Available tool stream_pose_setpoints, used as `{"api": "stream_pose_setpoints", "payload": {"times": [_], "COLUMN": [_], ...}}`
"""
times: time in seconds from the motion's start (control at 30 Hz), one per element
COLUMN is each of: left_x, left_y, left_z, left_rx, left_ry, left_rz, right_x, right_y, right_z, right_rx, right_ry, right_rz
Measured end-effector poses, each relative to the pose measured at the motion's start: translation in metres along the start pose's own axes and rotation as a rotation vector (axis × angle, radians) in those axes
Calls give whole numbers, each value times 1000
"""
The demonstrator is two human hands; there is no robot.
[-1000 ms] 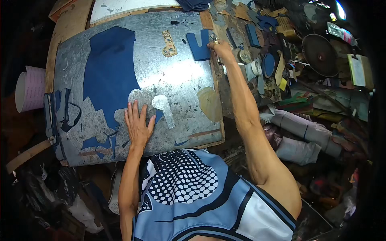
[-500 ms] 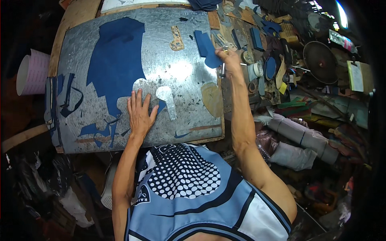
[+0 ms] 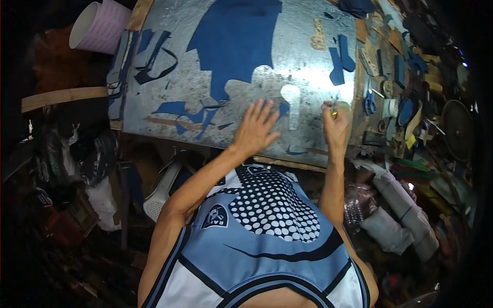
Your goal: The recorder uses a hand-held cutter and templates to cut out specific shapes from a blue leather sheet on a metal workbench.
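Observation:
My left hand [image 3: 255,129] lies with fingers spread on the metal-topped table [image 3: 169,110], beside a small blue scrap [image 3: 283,109]. My right hand [image 3: 336,126] is closed around a small tool [image 3: 334,113] with a yellow part; the fingers hide most of it. Between the hands lies a pale template [image 3: 293,110] with a rounded head and a straight stem. A large blue sheet [image 3: 239,38] with cut-out edges is spread beyond my left hand. Two cut blue pieces [image 3: 336,69] lie past my right hand, near a tan marked template [image 3: 317,36].
Blue offcuts [image 3: 172,108] and dark strips [image 3: 154,51] litter the table's left part. Scissors with blue handles [image 3: 369,104], a white roll [image 3: 391,107] and several scraps crowd the right side. A pink-white rolled sheet [image 3: 100,25] stands at the far left.
The whole view has shifted, with the table now farther right and up. My right hand has come away from the blue pieces, nearer to me. My left hand stays spread on the table.

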State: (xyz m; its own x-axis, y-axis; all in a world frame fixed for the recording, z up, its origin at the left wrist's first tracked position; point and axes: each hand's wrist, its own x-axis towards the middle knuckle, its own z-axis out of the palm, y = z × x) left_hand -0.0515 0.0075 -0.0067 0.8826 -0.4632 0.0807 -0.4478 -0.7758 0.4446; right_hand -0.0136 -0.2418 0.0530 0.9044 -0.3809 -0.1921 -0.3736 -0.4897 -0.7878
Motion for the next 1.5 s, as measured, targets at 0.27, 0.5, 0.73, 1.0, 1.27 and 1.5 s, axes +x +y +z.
{"api": "stream_pose_setpoints", "payload": {"times": [0.27,0.5,0.73,1.0,1.27,1.5], "left_x": [-65,-68,-87,-63,-40,-47], "left_y": [-37,-109,-115,-109,-125,-115], "left_z": [-69,-112,-82,-87,-77,-99], "left_rx": [-436,-114,-178,-350,-416,-472], "left_ry": [-79,14,-80,-13,-54,-133], "left_rz": [199,-9,203,221,209,77], "right_x": [-112,-142,-108,-83,-71,-76], "right_y": [-32,-62,-33,-29,-32,-17], "right_z": [81,129,122,93,87,80], "right_rx": [-283,-311,-570,-742,-626,-358], "right_ry": [-81,-4,250,223,193,318], "right_rz": [-256,-281,-260,10,-10,-26]}}
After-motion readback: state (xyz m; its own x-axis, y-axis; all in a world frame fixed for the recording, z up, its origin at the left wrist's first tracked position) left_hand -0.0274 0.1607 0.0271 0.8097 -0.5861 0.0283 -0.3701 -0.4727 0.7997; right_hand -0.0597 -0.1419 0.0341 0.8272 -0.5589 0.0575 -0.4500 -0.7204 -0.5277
